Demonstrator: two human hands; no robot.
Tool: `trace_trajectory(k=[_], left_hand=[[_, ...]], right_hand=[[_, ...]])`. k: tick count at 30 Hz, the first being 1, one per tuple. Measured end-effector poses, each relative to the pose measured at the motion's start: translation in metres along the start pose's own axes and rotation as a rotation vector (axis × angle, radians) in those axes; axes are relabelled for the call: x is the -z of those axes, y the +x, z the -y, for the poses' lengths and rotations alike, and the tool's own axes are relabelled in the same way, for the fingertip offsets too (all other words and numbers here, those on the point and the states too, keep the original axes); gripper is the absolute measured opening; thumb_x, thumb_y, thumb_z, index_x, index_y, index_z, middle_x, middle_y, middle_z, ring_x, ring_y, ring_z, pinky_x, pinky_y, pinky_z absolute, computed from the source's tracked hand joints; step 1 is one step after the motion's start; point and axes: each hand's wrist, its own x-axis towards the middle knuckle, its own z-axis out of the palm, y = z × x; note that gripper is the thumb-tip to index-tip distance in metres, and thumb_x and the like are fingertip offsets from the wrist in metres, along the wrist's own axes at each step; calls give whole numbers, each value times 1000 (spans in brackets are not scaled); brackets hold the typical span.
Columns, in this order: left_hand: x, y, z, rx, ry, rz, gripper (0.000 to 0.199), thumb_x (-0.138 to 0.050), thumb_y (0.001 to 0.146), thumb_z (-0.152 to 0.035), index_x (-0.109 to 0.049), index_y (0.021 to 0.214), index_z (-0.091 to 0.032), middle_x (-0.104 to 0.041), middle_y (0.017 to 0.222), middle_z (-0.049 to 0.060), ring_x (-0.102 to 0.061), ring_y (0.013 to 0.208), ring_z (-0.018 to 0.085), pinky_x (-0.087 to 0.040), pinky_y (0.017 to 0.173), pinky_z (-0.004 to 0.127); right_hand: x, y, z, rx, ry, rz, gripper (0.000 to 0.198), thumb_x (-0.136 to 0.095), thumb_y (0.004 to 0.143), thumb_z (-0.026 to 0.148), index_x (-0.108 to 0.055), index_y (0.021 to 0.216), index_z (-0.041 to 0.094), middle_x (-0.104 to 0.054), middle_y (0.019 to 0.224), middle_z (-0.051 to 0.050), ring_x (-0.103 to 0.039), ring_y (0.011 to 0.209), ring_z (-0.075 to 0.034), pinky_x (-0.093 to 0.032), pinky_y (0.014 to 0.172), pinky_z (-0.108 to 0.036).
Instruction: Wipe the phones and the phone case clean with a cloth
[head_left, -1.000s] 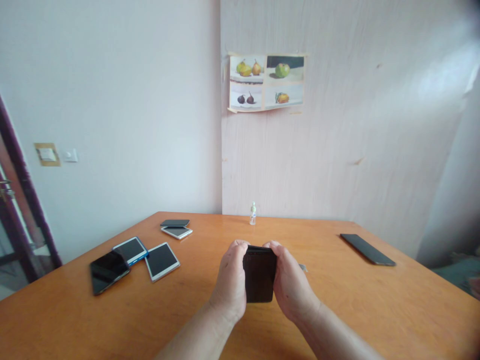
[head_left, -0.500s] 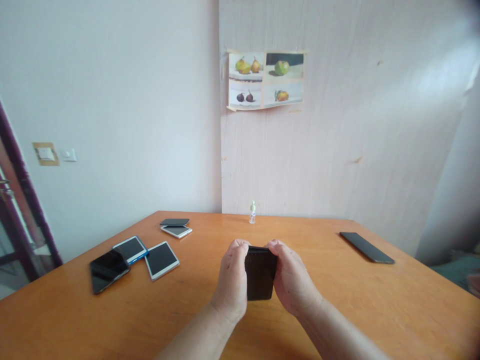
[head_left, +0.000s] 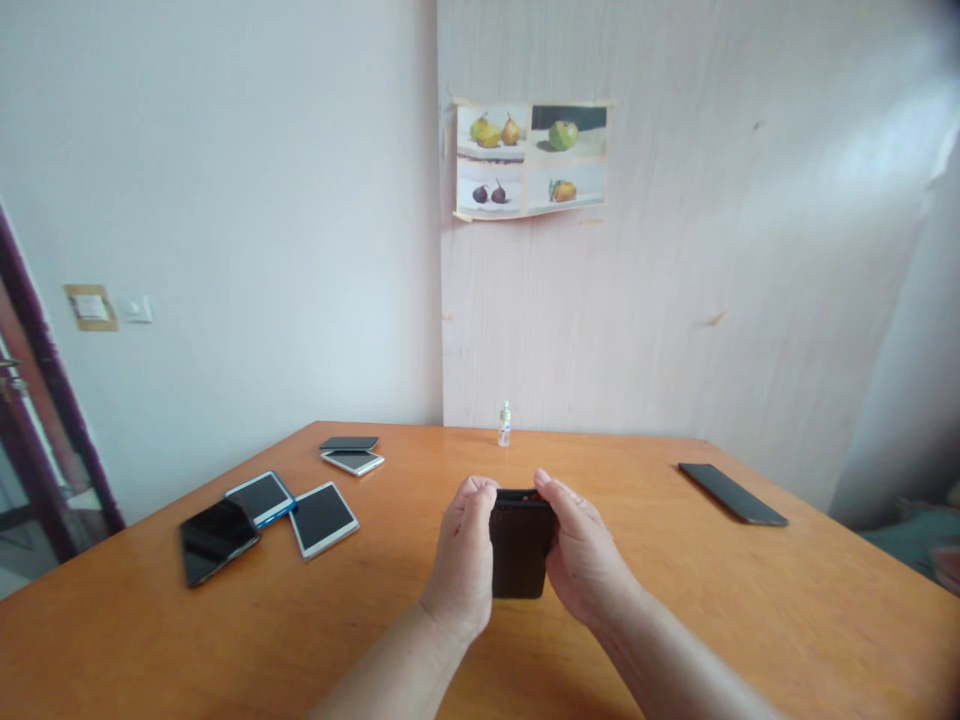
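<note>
Between my hands, upright above the table, is what looks like a black phone case (head_left: 519, 550), its flat dark side facing me. A narrow gap shows along its top edge; whether a phone is inside I cannot tell. My left hand (head_left: 466, 545) grips the left side, thumb near the upper corner and fingers wrapped behind. On the right side, my right hand (head_left: 585, 545) holds it with the thumb up at the top corner, the other fingers mostly hidden behind it.
On the left of the wooden table (head_left: 360, 620) lie a black tablet (head_left: 217, 540), a blue-edged device (head_left: 260, 497), a white tablet (head_left: 324, 520) and two phones (head_left: 351, 460). A small bottle (head_left: 505, 426) stands at the back. Another dark device (head_left: 731, 495) lies right.
My right thumb has lifted and shifted slightly left along the top edge. The gap at the top of the phone case looks wider. My left hand has hardly moved.
</note>
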Motion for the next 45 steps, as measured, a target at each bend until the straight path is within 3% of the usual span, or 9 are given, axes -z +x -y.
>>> trace_trajectory(k=[3,6,14,21,25,29,33,38,45], left_hand=[[2,2,1,23,-39,32,20,-57,83,-36,-52,72,-20,-49,70,-3,-44,68,14,-37,63,24],[4,3,1,27,-60,37,19,-57,84,-35,-53,74,-20,-50,72,-3,-46,69,14,-36,61,24],[2,5,-2,58,-146,30,25,-63,81,-33,-48,68,-19,-45,66,-5,-42,64,11,-35,60,23],[1,7,-8,72,-172,26,31,-66,79,-32,-43,64,-19,-41,62,-6,-39,61,10,-35,58,22],[4,8,-11,67,-128,47,30,-67,79,-32,-46,63,-18,-42,61,-6,-38,60,9,-35,59,22],[11,14,-11,77,-69,55,30,-68,77,-34,-47,61,-18,-45,61,-6,-41,60,10,-35,59,22],[21,22,-8,166,-35,44,28,-68,75,-40,-54,65,-18,-53,64,-4,-49,63,12,-35,59,23],[28,27,-4,167,-8,24,31,-70,74,-44,-56,67,-18,-56,65,-3,-49,61,11,-35,58,23],[37,36,6,106,116,-29,35,-70,75,-52,-63,80,-18,-63,76,0,-52,67,11,-35,60,22]], right_hand=[[1,0,1,-52,1,19,25,-72,77,41,-62,67,20,-57,63,1,-51,61,-16,-40,58,-29],[1,-2,3,-2,-70,40,26,-69,80,43,-61,70,21,-57,66,1,-50,63,-16,-38,58,-28],[2,-3,18,579,-727,-74,17,-66,84,36,-58,76,23,-49,67,3,-43,62,-14,-35,59,-28],[8,-5,27,834,-1100,-2,13,-57,91,30,-58,81,22,-56,76,-1,-52,71,-15,-42,64,-29],[11,-9,29,918,-1219,109,8,-54,93,24,-62,93,23,-59,90,-5,-56,84,-18,-46,74,-32],[19,-9,27,971,-1307,177,20,-55,92,21,-63,109,25,-59,101,-7,-56,92,-20,-48,78,-35],[26,-6,23,1012,-1369,186,34,-55,91,19,-60,123,29,-58,108,-9,-56,96,-22,-49,78,-37],[28,-7,21,977,-1335,200,31,-55,91,20,-61,120,28,-58,109,-8,-55,98,-22,-48,82,-37],[29,-8,5,586,-1035,187,27,-45,97,34,-49,122,24,-60,94,-3,-57,79,-16,-47,71,-29]])
